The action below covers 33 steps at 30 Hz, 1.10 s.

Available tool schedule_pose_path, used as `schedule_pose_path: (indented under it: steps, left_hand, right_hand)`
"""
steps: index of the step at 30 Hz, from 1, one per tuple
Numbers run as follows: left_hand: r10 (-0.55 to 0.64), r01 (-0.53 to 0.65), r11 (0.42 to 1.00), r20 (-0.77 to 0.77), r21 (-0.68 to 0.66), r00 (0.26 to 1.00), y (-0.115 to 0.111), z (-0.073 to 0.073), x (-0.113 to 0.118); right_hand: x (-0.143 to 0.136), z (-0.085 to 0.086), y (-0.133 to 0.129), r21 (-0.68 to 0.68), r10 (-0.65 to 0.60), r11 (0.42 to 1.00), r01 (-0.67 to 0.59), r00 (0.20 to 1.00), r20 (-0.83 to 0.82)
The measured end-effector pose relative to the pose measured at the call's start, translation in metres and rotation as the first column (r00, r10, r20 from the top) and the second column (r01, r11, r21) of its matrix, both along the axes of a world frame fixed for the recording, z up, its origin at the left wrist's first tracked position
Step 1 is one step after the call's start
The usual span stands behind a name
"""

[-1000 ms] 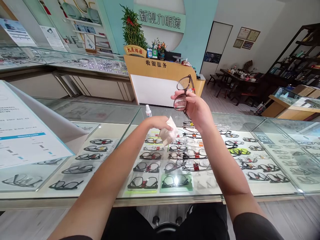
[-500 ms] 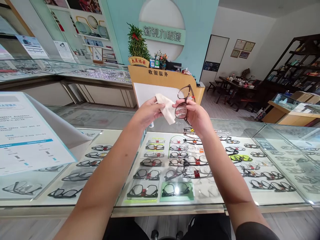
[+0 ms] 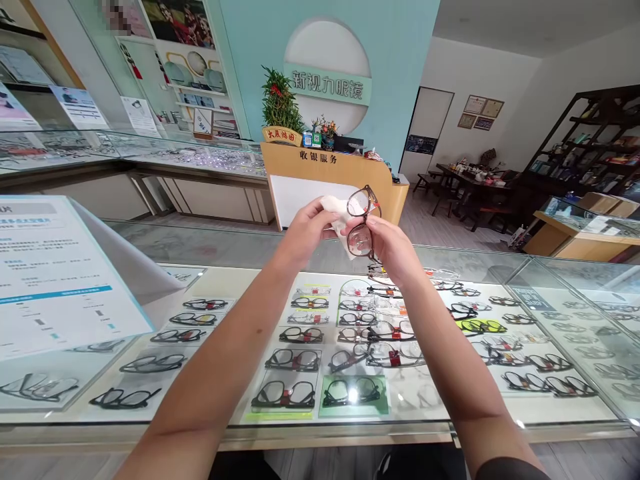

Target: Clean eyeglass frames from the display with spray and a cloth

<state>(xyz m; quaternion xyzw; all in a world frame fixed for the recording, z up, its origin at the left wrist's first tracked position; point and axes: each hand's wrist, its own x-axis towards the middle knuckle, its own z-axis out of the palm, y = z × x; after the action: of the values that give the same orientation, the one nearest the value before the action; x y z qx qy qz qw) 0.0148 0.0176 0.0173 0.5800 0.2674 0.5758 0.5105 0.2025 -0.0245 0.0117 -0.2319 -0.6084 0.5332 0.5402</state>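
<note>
My right hand (image 3: pixel 393 245) holds a pair of brown-framed glasses (image 3: pixel 362 221) upright above the glass counter, one lens over the other. Beside it, my left hand (image 3: pixel 305 229) grips a white cleaning cloth (image 3: pixel 334 207) and presses it against the upper lens from the left. Both hands meet in the air in front of the wooden cashier desk. Part of the cloth is hidden behind the frame and my fingers.
A glass display counter (image 3: pixel 150 247) below my arms holds several rows of glasses. A slanted information sign (image 3: pixel 55 267) stands on its left part. The wooden cashier desk (image 3: pixel 320 177) with a plant is beyond, more glass counters left and right, dark table and shelves at the far right.
My left hand rose from the counter with the cloth and brought it to the glasses. The cloth now touches the upper lens. The small spray bottle on the counter is hidden behind my hands.
</note>
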Motion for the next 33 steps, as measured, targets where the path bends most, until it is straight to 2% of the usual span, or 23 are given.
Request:
schedule_pose_path:
  steps: [4, 8, 10, 17, 20, 23, 27, 33]
  left_hand:
    - [0.029, -0.026, 0.998, -0.044, 0.064, 0.999, -0.003, 0.002, 0.0]
    - [-0.119, 0.12, 0.99, -0.025, 0.069, 0.993, -0.004, 0.004, -0.004]
    - [-0.142, 0.143, 0.988, -0.02, 0.06, 0.99, -0.004, 0.005, -0.004]
    - [0.052, -0.048, 0.989, -0.03, 0.137, 0.998, -0.006, -0.001, 0.007]
    - [0.063, -0.063, 0.992, 0.002, 0.113, 0.998, -0.005, -0.008, 0.013]
    - [-0.015, 0.014, 1.0, 0.061, 0.025, 0.998, -0.006, -0.011, 0.015]
    - [-0.164, 0.172, 0.982, 0.105, -0.074, 0.981, -0.007, -0.007, 0.013]
    - [-0.385, 0.385, 0.918, 0.019, -0.094, 0.923, -0.002, -0.002, -0.001]
  right_hand:
    - [-0.001, 0.001, -0.003, 0.009, 0.002, 1.0, -0.002, 0.998, 0.067]
    - [-0.001, 0.002, -0.004, 0.003, 0.022, 1.0, -0.022, 0.995, 0.101]
    - [-0.001, 0.002, -0.005, 0.015, 0.024, 1.0, -0.026, 0.994, 0.111]
    - [-0.003, 0.001, -0.004, 0.026, 0.057, 0.998, -0.06, 0.993, 0.106]
    - [-0.003, -0.001, -0.002, 0.025, 0.07, 0.997, -0.073, 0.991, 0.115]
    - [-0.003, -0.003, 0.0, 0.035, 0.074, 0.996, -0.079, 0.989, 0.129]
    - [-0.003, -0.004, 0.0, 0.044, 0.055, 0.997, -0.062, 0.989, 0.14]
    - [-0.003, -0.003, 0.001, 0.043, 0.044, 0.998, -0.051, 0.988, 0.146]
